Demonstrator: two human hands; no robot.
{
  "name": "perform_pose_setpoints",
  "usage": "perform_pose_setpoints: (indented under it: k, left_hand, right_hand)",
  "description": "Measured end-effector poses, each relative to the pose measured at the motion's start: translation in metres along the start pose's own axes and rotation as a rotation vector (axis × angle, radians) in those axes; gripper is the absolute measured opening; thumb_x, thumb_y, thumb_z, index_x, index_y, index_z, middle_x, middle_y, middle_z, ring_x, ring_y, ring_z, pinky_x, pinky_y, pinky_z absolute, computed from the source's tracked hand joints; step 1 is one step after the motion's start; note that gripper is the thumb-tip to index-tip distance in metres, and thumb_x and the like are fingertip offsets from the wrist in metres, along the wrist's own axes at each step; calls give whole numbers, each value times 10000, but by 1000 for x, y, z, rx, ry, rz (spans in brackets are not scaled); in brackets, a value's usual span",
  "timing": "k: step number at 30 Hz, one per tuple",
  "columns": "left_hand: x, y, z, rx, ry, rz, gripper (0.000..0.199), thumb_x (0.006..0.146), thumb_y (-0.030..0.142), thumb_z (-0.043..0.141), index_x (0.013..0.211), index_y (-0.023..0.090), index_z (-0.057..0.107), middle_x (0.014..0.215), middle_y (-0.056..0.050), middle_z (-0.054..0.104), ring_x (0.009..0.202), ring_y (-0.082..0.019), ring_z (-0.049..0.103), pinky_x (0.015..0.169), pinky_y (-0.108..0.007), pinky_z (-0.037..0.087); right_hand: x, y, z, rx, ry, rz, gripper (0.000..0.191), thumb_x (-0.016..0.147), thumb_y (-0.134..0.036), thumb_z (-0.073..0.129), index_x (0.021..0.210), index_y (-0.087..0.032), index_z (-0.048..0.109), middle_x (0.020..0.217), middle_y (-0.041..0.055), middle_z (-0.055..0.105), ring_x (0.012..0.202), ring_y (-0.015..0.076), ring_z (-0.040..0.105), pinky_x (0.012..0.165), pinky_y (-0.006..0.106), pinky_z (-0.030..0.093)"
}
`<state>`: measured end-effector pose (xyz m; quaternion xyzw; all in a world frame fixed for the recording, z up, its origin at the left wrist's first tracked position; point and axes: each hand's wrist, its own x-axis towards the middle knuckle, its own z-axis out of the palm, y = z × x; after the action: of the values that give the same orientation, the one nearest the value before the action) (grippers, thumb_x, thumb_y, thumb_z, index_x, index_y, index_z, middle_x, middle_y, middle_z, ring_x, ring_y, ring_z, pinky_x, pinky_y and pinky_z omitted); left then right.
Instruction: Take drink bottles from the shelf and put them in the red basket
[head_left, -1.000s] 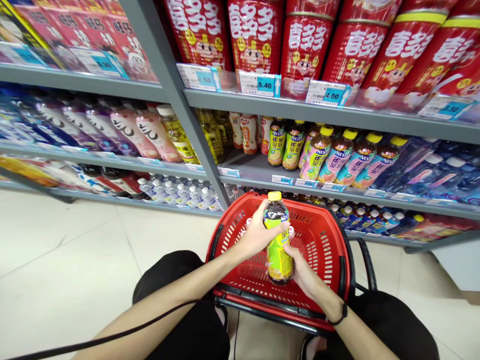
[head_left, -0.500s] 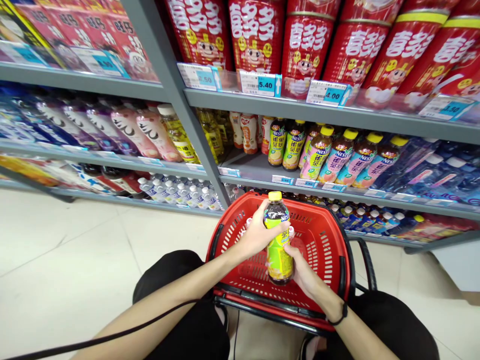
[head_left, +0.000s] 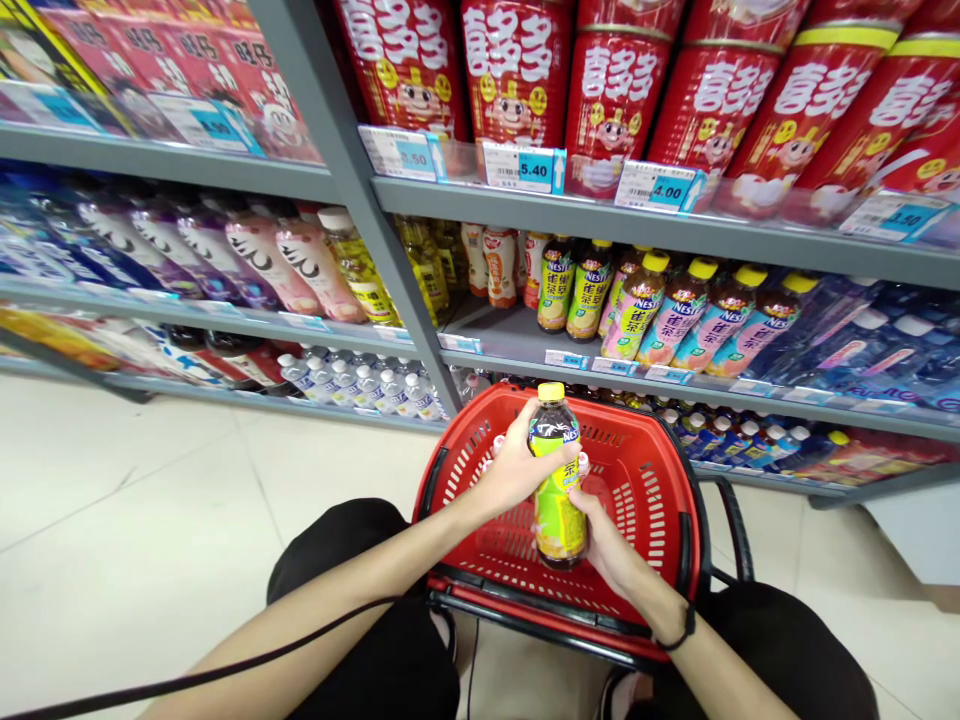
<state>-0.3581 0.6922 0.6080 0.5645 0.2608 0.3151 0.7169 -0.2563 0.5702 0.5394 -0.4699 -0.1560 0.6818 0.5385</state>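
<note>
A bottle of iced tea (head_left: 556, 520) with a yellow cap and a yellow-green label stands nearly upright between my hands, above the red shopping basket (head_left: 480, 440). My left hand (head_left: 521, 462) is closed around its upper part, thumb across the label. Lower on the right side, my right hand (head_left: 600, 530) grips it, with the thumb on the label and the other fingers hidden behind. A few small white-and-pink items show in the basket behind the bottle, mostly covered by it and my left hand.
Shelves in front hold similar tea bottles (head_left: 637, 305), large red cans (head_left: 615, 100), pink drink bottles (head_left: 296, 265) and small clear bottles (head_left: 375, 388). The basket's black handle (head_left: 735, 525) sticks out at the right. A black cord (head_left: 300, 640) crosses my left forearm.
Hardly anything differs. Both hands keep the same hold on the bottle, and the view has shifted very slightly.
</note>
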Motion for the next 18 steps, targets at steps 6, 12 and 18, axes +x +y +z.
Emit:
perform_pose_setpoints:
  k: [6,12,18]
  left_hand:
    - [0,3,1,-5,1,-17,538,689,409,869,972,216,453,753,33,640,647,-164,681,670,-289,560]
    - [0,4,2,-30,-13,-24,533,695,399,856,973,217,439,763,37,622,637,-154,672,657,-280,556]
    - [1,-1,-1,-22,-11,-5,513,720,378,839,1007,207,449,781,33,627,649,-141,660,659,-265,550]
  right_hand:
    - [-1,-3,2,-6,-17,-14,646,783,-662,737,1208,-175,708,1020,95,790,1045,328,721,944,477,548]
    - [-1,-1,1,-4,-4,-9,654,785,-667,735,1204,-166,705,1003,93,790,1034,317,722,933,457,548]
    - [-1,-2,1,10,-25,-3,656,772,-660,750,1186,-153,710,1017,104,787,1008,320,730,917,454,550]
